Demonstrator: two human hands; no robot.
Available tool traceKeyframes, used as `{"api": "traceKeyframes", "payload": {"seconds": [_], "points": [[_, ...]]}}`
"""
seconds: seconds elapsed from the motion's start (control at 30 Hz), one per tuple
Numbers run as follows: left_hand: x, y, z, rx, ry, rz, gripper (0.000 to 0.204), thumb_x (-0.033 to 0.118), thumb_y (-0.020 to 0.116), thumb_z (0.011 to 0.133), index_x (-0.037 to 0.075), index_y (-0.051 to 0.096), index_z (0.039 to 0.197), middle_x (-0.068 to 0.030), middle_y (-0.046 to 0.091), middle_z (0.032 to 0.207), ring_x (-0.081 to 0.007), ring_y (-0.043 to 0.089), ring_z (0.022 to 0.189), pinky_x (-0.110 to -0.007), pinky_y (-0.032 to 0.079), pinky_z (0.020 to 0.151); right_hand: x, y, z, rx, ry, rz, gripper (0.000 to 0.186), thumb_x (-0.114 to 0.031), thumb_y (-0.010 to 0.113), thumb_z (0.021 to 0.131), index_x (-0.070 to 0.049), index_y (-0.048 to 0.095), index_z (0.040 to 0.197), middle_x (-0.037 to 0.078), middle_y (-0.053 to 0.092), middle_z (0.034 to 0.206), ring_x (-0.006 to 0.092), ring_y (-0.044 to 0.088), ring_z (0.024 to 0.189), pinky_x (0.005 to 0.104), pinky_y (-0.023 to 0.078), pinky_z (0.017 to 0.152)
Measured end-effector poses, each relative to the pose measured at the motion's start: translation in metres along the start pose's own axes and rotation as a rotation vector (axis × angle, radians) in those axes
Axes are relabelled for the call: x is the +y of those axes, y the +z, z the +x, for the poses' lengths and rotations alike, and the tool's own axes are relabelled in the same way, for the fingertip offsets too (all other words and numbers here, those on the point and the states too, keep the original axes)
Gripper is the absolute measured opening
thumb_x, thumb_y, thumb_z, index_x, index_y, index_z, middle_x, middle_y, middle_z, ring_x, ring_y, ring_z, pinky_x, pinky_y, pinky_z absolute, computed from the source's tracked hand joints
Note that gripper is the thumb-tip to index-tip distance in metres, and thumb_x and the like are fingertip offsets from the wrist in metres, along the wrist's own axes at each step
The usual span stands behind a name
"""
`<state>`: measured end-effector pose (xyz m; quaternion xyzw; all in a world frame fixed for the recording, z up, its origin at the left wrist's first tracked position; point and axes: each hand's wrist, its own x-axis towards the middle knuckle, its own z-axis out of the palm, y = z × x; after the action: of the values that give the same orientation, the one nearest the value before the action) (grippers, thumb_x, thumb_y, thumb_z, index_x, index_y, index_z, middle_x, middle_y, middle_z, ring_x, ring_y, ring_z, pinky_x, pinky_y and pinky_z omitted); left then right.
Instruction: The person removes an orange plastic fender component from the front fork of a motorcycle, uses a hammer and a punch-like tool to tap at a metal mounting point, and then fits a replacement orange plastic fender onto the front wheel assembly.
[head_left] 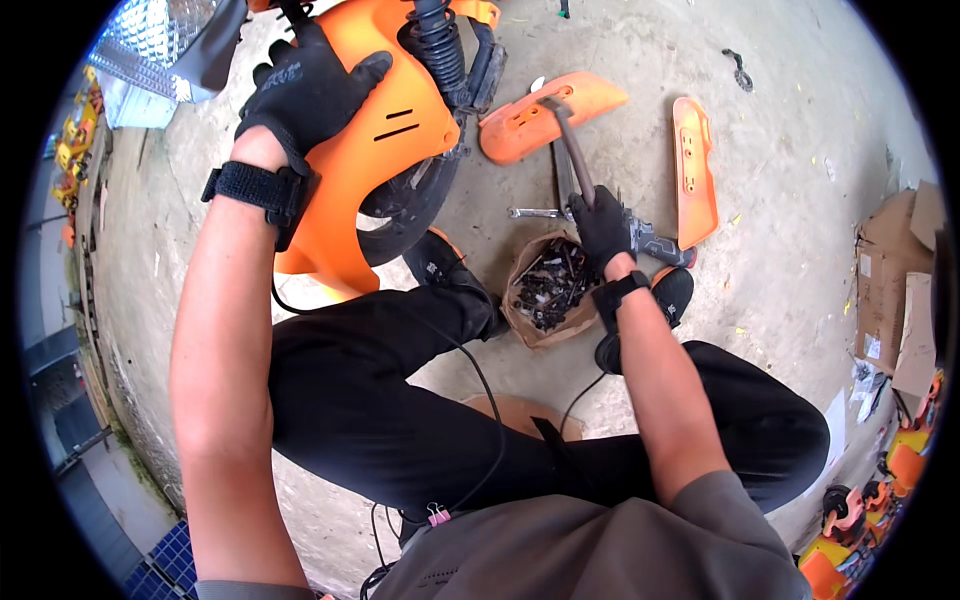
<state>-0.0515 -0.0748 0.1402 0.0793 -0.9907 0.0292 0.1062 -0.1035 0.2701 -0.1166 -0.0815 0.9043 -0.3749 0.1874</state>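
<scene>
My left hand [310,90], in a black glove, grips the upper edge of the orange body panel [370,130] of a scooter-like vehicle. Its thumb lies across the panel's face, while the fingers bend over the side, tips hidden. In my right hand [603,230], also gloved, is a brown hammer-like tool [575,150] with a narrow bent head. That head overlaps a loose orange plastic fender [545,115] in view; I cannot tell whether they touch. Just below my right hand sits an open brown bag [525,325] full of dark screws and small fittings [550,285].
A silver wrench [535,212] and a grey power tool [660,245] lie beside my right hand. Another orange cover [692,170] rests farther right. A coil spring [437,45] and dark wheel [410,205] stand by the panel. Cardboard boxes [885,280] are at the right.
</scene>
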Motion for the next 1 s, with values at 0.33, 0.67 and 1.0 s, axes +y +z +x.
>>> {"api": "traceKeyframes", "payload": {"seconds": [0.33,0.67,1.0], "points": [[0.015,-0.021,0.003,-0.016,-0.052,-0.213,0.059,0.030,0.068,0.089,0.008,0.053,0.142,-0.0255,0.066,0.126,-0.0421,0.063,0.116,-0.050,0.049,0.101,-0.030,-0.053,0.033,-0.450,-0.040,-0.092,0.037,-0.038,0.068,0.093,-0.002,0.068,0.100,0.011,0.066,0.075,0.0203,0.064,0.058,0.0376,0.051,0.054],[0.014,-0.026,0.007,-0.073,-0.055,-0.253,0.058,0.032,0.068,0.090,0.007,0.055,0.140,-0.0243,0.068,0.123,-0.0408,0.065,0.114,-0.047,0.050,0.098,-0.069,-0.069,0.053,-0.571,-0.092,-0.183,0.045,-0.046,0.069,0.094,-0.001,0.068,0.099,0.009,0.063,0.075,0.0190,0.059,0.065,0.0388,0.048,0.064],[0.026,-0.036,0.004,-0.079,-0.114,-0.280,0.050,0.026,0.067,0.091,0.006,0.059,0.136,-0.0224,0.069,0.121,-0.0391,0.066,0.113,-0.046,0.051,0.099,-0.085,-0.088,0.060,-0.580,-0.222,-0.384,0.042,-0.043,0.068,0.094,-0.002,0.070,0.101,0.020,0.071,0.090,0.0353,0.068,0.086,0.0467,0.051,0.080]]}}
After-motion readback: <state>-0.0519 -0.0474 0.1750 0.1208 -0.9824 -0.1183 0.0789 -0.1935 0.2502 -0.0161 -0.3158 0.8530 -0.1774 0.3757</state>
